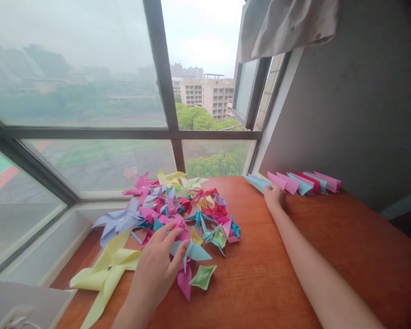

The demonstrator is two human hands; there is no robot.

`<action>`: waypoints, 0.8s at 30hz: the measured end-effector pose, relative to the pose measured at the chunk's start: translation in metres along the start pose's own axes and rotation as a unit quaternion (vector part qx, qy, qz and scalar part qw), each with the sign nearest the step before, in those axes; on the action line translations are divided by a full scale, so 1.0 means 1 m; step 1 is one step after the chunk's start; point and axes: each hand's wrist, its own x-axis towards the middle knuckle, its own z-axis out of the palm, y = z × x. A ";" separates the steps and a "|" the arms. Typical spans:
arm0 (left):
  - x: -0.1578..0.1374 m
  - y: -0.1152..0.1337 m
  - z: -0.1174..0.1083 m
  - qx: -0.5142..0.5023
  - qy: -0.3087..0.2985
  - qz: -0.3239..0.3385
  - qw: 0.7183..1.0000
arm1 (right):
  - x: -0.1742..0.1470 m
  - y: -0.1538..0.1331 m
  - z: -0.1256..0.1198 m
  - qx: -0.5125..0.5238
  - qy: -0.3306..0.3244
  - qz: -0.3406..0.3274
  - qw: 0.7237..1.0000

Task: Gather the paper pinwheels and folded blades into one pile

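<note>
My right hand (274,196) reaches to the far side of the table and closes on a light blue paper plane (257,182). That plane is at the left end of a row of folded paper planes (303,183) in pink, blue and red. My left hand (162,251) is over the near part of a heap of folded paper pieces (178,208), its fingers spread. By its thumb lies a light blue paper crane (195,251). A green folded paper piece (203,277) and a magenta one (184,281) lie just beyond that hand.
A large yellow pinwheel (118,261) and a lavender pinwheel (119,220) lie at the heap's left. The brown wooden table (250,283) meets a window (173,134) with a dark frame. A grey wall (356,109) stands at right, and a curtain (287,27) hangs above.
</note>
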 end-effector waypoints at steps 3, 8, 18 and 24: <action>-0.015 -0.009 -0.004 -0.003 0.002 -0.022 1.000 | -0.007 0.000 -0.017 0.006 0.002 -0.004 1.000; -0.038 -0.014 -0.004 -0.031 0.054 -0.032 0.998 | -0.024 -0.014 -0.055 0.046 -0.012 -0.044 0.998; -0.079 -0.004 0.012 -0.082 0.179 -0.028 0.980 | -0.114 -0.110 -0.119 0.244 -0.074 -0.229 0.940; -0.085 -0.001 0.011 -0.089 0.191 -0.034 0.977 | -0.155 -0.124 -0.093 0.241 -0.210 -0.302 0.898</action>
